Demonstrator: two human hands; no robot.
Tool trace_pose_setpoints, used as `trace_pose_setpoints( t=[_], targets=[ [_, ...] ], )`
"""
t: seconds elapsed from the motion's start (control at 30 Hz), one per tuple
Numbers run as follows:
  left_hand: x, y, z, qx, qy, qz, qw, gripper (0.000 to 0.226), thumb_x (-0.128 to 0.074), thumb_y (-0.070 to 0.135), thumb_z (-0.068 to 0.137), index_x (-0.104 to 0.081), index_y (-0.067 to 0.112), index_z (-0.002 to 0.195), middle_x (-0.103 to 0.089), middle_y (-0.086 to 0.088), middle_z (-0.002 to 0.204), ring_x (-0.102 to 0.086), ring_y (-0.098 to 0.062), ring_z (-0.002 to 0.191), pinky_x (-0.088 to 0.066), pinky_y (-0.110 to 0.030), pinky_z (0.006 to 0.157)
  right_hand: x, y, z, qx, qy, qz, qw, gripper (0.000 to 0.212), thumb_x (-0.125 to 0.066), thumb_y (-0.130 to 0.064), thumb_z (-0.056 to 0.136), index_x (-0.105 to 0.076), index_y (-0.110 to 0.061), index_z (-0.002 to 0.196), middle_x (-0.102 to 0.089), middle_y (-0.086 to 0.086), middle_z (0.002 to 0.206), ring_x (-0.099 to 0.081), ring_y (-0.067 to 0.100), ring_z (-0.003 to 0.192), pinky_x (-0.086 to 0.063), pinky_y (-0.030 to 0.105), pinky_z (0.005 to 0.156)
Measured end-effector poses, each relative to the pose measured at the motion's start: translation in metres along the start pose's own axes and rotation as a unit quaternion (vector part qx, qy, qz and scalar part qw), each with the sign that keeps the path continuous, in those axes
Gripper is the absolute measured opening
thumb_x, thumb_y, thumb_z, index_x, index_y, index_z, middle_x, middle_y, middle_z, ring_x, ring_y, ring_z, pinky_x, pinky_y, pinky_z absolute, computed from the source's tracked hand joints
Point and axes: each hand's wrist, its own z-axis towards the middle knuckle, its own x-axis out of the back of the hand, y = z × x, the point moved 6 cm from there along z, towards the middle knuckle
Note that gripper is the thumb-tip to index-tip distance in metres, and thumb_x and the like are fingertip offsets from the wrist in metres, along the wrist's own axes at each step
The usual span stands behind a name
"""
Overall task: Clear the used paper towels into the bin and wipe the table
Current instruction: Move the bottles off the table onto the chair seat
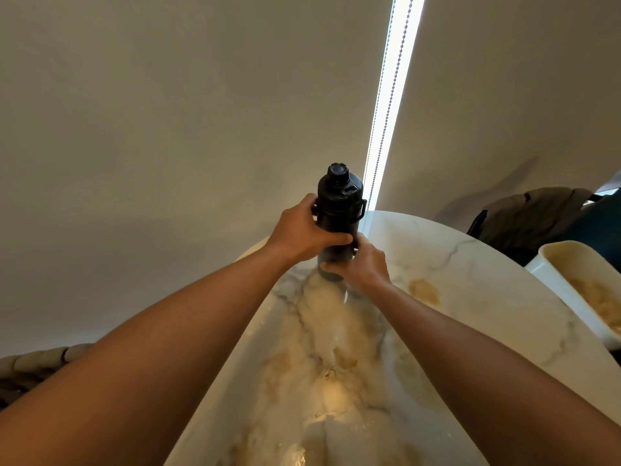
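Observation:
A black bottle (339, 210) with a screw cap stands upright at the far edge of the round marble table (470, 297). My left hand (302, 235) grips its middle from the left, thumb across the front. My right hand (361, 267) grips the bottle's lower part from the right. A white bin (551, 280) sits at the table's right edge, with crumpled, stained paper towels (601, 304) inside it. A brownish stain (425, 290) lies on the tabletop to the right of my right hand.
Closed roller blinds fill the background, with a bright gap and a bead chain (389, 105) behind the bottle. A dark bag or jacket (527, 216) lies beyond the table at the right. A woven chair edge (37, 364) shows at the lower left.

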Motion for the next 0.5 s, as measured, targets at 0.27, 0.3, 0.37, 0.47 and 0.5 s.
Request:
trace_pose_setpoints(
  t=[0.27,0.3,0.37,0.47,0.5],
  targets=[
    [0.006,0.003,-0.010,-0.015,0.015,0.005,1.000,0.076,-0.090,0.047,0.061,-0.054,0.024,0.124,-0.066,0.007,0.113,-0.064,-0.014,0.097,-0.054,-0.030,0.085,-0.001,-0.005,-0.009,0.024,-0.006,0.004,1.000,0.072,-0.092,-0.036,0.067,-0.057,-0.023,0.128,-0.067,-0.003,0.114,-0.062,0.017,0.100,-0.052,0.028,0.082],
    [0.009,0.005,-0.013,-0.016,0.014,0.006,1.000,0.077,-0.090,0.047,0.061,-0.054,0.024,0.125,-0.066,0.007,0.113,-0.064,-0.014,0.097,-0.054,-0.029,0.084,-0.001,-0.008,-0.011,0.028,-0.007,0.005,1.000,0.072,-0.092,-0.035,0.067,-0.057,-0.022,0.129,-0.067,-0.003,0.115,-0.062,0.018,0.100,-0.053,0.029,0.084],
    [0.017,0.009,-0.018,-0.020,0.015,0.005,1.000,0.077,-0.090,0.046,0.061,-0.054,0.023,0.126,-0.065,0.007,0.113,-0.064,-0.013,0.097,-0.053,-0.026,0.082,0.001,-0.014,-0.015,0.036,-0.009,0.006,0.999,0.074,-0.092,-0.035,0.067,-0.056,-0.021,0.131,-0.067,-0.004,0.115,-0.062,0.017,0.099,-0.054,0.029,0.085],
    [0.032,0.012,-0.028,-0.019,0.022,0.002,1.000,0.078,-0.090,0.046,0.061,-0.053,0.023,0.125,-0.065,0.008,0.113,-0.064,-0.012,0.096,-0.053,-0.027,0.081,0.001,-0.029,-0.024,0.049,-0.022,0.007,0.999,0.075,-0.092,-0.035,0.067,-0.056,-0.022,0.131,-0.066,-0.004,0.116,-0.062,0.017,0.100,-0.055,0.030,0.085],
    [0.038,0.014,-0.032,-0.019,0.023,0.001,1.000,0.078,-0.090,0.047,0.061,-0.053,0.023,0.125,-0.065,0.008,0.113,-0.064,-0.012,0.096,-0.054,-0.027,0.082,0.001,-0.034,-0.027,0.053,-0.027,0.009,0.998,0.076,-0.092,-0.035,0.067,-0.056,-0.023,0.132,-0.066,-0.005,0.116,-0.062,0.017,0.101,-0.056,0.031,0.086]
  ],
)
